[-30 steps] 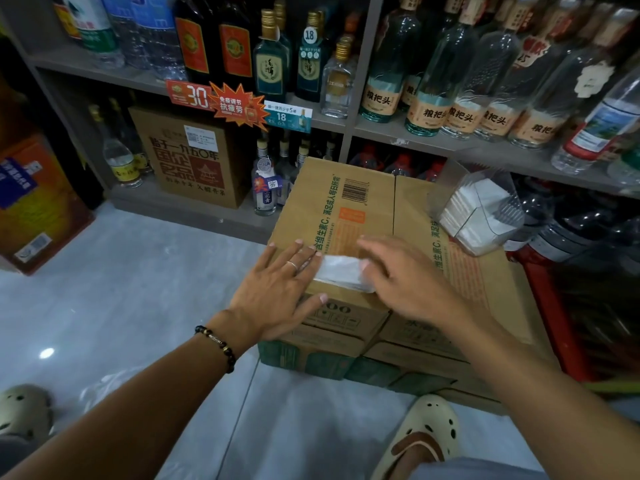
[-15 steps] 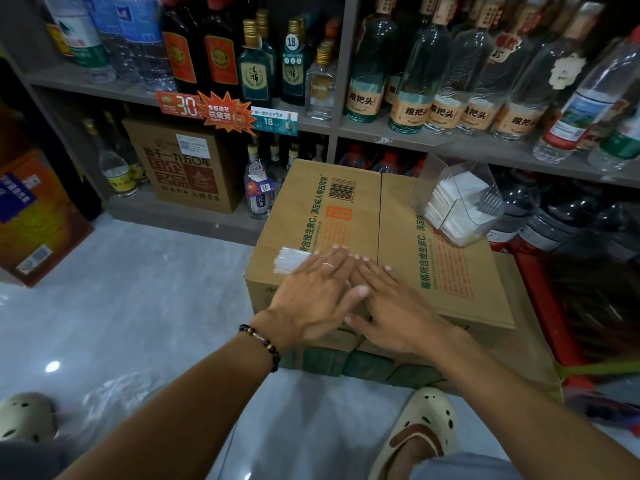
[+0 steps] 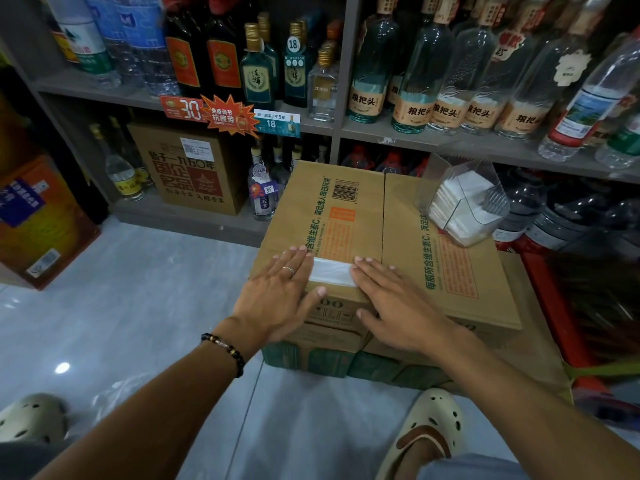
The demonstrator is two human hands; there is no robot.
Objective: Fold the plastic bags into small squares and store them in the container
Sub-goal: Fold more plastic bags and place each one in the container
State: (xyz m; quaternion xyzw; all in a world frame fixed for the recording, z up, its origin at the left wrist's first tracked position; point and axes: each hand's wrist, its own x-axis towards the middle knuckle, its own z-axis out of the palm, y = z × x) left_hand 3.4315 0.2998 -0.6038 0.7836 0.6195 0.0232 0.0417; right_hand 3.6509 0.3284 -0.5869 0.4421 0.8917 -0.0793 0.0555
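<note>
A single head-worn wide-angle view looks forward and steeply down from above a cardboard box (image 3: 363, 237), close over the hands. It faces shelves (image 3: 450, 147) of bottles, with floor (image 3: 138, 289) at left and below.

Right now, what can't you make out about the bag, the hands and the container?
- Plastic bag, head view: both ends lie under the left hand and right hand, so its full length and fold count are hidden.
- Container, head view: white folded bags show through its clear walls, but glare and overlap hide how many.
- Cardboard box, head view: the arms cover its near side.
</note>
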